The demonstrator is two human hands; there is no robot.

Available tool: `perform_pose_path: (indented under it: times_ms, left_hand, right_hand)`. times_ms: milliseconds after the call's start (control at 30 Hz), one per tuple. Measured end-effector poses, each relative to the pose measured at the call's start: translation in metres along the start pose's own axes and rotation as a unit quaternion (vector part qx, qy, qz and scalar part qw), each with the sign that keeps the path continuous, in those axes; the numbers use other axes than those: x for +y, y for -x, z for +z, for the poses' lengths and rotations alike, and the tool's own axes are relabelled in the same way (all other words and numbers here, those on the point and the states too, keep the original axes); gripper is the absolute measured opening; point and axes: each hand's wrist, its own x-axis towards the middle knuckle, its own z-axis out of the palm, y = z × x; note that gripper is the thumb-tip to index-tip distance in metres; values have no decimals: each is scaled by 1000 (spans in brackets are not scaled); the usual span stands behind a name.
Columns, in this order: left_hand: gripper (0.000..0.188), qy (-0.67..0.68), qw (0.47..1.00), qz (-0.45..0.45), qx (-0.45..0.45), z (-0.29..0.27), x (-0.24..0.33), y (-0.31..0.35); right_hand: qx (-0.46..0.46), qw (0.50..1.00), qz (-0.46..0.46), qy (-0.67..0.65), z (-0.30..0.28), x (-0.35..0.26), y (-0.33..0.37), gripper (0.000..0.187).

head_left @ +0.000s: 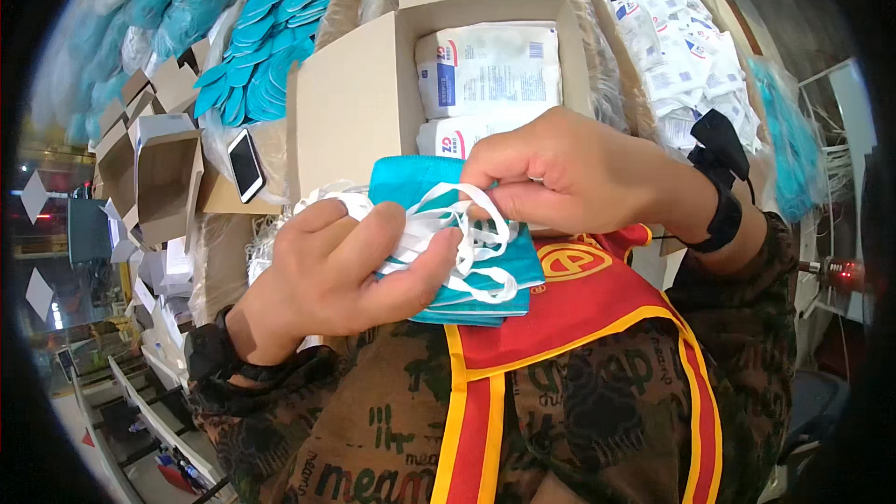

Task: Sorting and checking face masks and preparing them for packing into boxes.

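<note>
Close to my body, a stack of flat teal cloth pieces with stitched edges lies under my hands. White strap loops are bunched on top of it. My left hand is closed around the left side of this bundle, its thumb pointing right across the straps. From the right, my right hand pinches a white strap between thumb and curled forefinger; the fingertips are partly hidden. Just beyond stands an open cardboard box holding white printed packets in soft wrapping.
Loose teal pieces fill a plastic-lined box at far left. Many white packets fill another at far right. A white phone lies left of the central box, near empty cartons. A teal bundle sits at the right edge.
</note>
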Motion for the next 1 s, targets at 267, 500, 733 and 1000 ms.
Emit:
perform_pose_path:
  times_ms: [267,500,733,1000]
  left_hand:
    - [39,-10,999,15,29,-2,1,-1]
    - [42,23,999,9,45,0,2,4]
    - [44,27,998,19,62,1,4,-1]
    - [47,26,998,8,60,-1,5,2]
  right_hand:
    - [115,991,-11,62,-18,-14,0,13]
    - [-24,994,95,49,-24,-33,8,16]
    - [10,999,-2,35,-11,-8,1,17]
    - [-4,981,119,-151,-28,-13,3,23]
